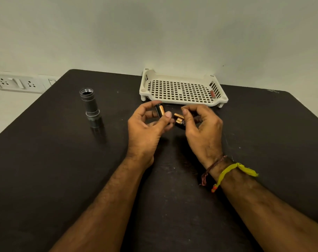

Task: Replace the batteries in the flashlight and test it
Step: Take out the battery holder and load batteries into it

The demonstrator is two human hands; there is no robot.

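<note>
A grey metal flashlight [91, 108] stands upright on the dark table, open end up, at the left. My left hand [147, 128] pinches one copper-and-black battery [160, 110] between thumb and fingers. My right hand [202, 128] holds two more copper-and-black batteries [179, 119], their copper ends pointing left toward the left hand. Both hands hover just in front of the tray, close together but apart. A small red battery [213, 94] lies in the tray's right corner.
A white perforated plastic tray [180, 88] stands at the back of the dark table [63, 170], against the wall. A wall socket plate [18, 82] is mounted at the far left. Thread bands circle my right wrist.
</note>
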